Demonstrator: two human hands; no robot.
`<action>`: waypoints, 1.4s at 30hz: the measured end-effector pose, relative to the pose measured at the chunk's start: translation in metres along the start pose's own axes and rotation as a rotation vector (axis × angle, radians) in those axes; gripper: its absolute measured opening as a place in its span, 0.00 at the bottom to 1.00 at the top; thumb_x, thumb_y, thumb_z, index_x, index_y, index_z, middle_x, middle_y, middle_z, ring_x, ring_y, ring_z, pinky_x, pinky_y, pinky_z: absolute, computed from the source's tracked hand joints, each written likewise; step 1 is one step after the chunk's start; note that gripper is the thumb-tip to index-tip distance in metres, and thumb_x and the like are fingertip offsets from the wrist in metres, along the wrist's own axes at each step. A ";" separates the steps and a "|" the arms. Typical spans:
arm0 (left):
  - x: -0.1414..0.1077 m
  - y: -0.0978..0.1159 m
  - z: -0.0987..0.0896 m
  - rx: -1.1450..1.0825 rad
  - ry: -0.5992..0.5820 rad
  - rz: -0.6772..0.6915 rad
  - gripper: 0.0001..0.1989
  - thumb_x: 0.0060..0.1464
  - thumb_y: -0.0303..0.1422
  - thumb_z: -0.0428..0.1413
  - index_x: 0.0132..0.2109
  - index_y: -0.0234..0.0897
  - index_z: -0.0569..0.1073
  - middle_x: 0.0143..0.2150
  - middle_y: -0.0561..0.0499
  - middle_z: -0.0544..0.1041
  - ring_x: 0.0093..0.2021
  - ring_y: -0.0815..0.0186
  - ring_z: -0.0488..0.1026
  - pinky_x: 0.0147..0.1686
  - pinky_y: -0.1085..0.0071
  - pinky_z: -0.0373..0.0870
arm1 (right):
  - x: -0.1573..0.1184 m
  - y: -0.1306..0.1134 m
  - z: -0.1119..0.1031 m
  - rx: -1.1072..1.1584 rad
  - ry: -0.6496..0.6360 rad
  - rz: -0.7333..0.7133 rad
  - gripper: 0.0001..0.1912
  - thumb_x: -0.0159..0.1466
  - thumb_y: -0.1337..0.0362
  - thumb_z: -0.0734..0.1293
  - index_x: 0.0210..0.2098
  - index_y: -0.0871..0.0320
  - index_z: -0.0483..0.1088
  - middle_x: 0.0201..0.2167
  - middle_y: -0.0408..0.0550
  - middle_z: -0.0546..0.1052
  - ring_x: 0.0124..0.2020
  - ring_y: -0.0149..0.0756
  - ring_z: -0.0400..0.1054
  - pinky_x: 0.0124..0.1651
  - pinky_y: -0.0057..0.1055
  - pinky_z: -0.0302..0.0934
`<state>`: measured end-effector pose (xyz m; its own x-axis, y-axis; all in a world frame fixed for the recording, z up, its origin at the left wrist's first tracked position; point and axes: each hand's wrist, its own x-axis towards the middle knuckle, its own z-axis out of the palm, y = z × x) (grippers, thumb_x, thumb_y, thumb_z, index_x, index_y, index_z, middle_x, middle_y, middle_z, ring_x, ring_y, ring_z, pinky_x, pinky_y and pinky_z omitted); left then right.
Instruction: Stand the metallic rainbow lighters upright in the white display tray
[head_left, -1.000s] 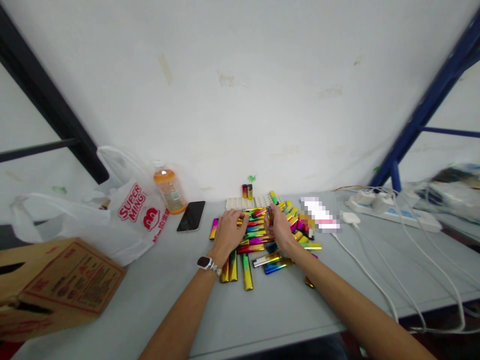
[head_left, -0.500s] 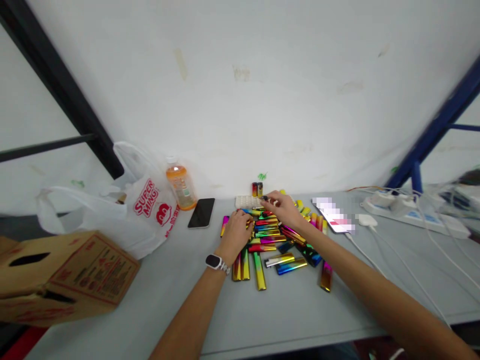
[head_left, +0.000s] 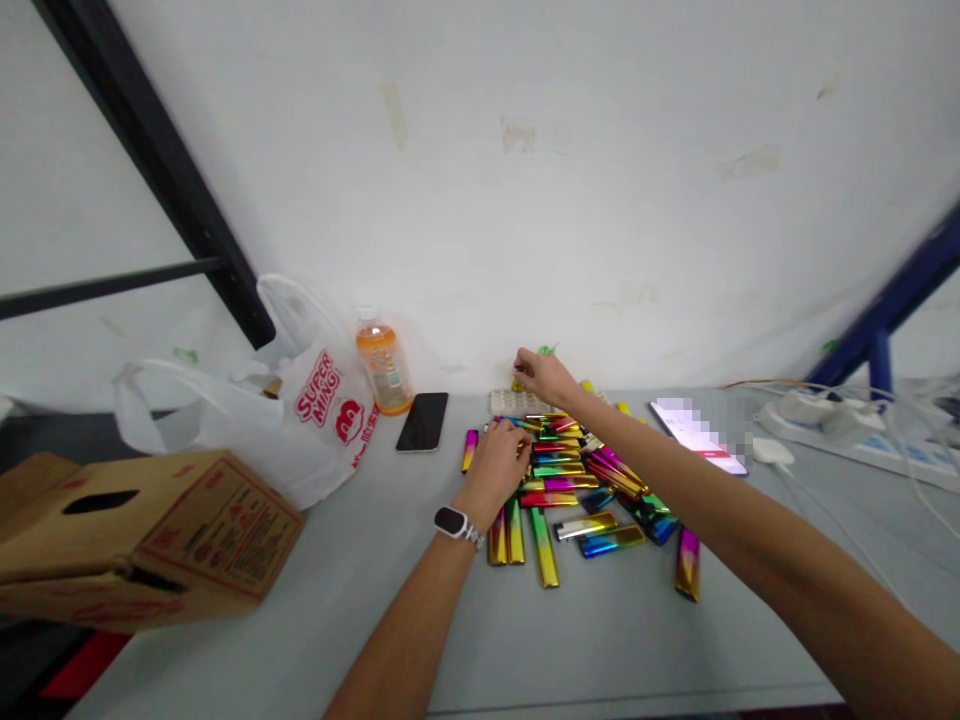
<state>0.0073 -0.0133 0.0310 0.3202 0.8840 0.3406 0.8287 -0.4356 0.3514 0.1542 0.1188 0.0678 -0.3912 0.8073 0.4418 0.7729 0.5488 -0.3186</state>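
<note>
Many shiny, multicoloured lighters (head_left: 559, 484) lie in a pile on the grey table. My left hand (head_left: 498, 455), below a wrist with a silver watch, rests on the pile's left side with its fingers curled down; what is under the fingertips is hidden. My right hand (head_left: 543, 376) is pinched round the top of a small gold lighter (head_left: 517, 384) at the back. This lighter is upright by a pale tray with rows of holes (head_left: 508, 402). The right forearm covers part of the pile.
To the left are a cardboard box (head_left: 217, 530), a white plastic bag (head_left: 315, 440), an orange drink bottle (head_left: 385, 365) and a dark phone (head_left: 423, 421). On the right lie a lit phone (head_left: 697, 437), a charger (head_left: 772, 453) and a power strip (head_left: 862, 432) with cables.
My right hand has moved up and back, from the tray's right part to its rear left, where upright lighters stood. My left hand has stayed on the pile. The view has shifted slightly.
</note>
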 end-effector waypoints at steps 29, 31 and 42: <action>0.005 -0.014 0.000 -0.075 0.165 -0.278 0.14 0.57 0.23 0.51 0.48 0.41 0.71 0.46 0.46 0.81 0.51 0.51 0.73 0.50 0.54 0.64 | -0.017 -0.002 -0.023 -0.420 -0.073 -0.066 0.22 0.70 0.57 0.58 0.59 0.53 0.71 0.49 0.61 0.65 0.52 0.52 0.56 0.52 0.44 0.49; 0.005 -0.013 0.000 -0.072 0.142 -0.284 0.15 0.57 0.23 0.51 0.49 0.41 0.70 0.46 0.46 0.81 0.52 0.51 0.73 0.51 0.53 0.64 | -0.026 -0.004 -0.024 -0.408 -0.058 -0.070 0.25 0.69 0.60 0.58 0.65 0.57 0.64 0.51 0.63 0.66 0.52 0.52 0.57 0.52 0.44 0.50; 0.008 -0.006 0.000 -0.132 0.106 -0.241 0.20 0.56 0.19 0.49 0.52 0.41 0.70 0.48 0.49 0.81 0.52 0.57 0.73 0.55 0.57 0.65 | -0.083 -0.021 -0.023 -0.385 -0.221 -0.128 0.16 0.59 0.56 0.67 0.41 0.61 0.75 0.43 0.59 0.72 0.49 0.52 0.61 0.52 0.44 0.51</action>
<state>0.0052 -0.0040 0.0312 0.0663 0.9449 0.3204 0.8062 -0.2399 0.5408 0.1818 0.0356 0.0568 -0.5603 0.7881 0.2549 0.8244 0.5603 0.0796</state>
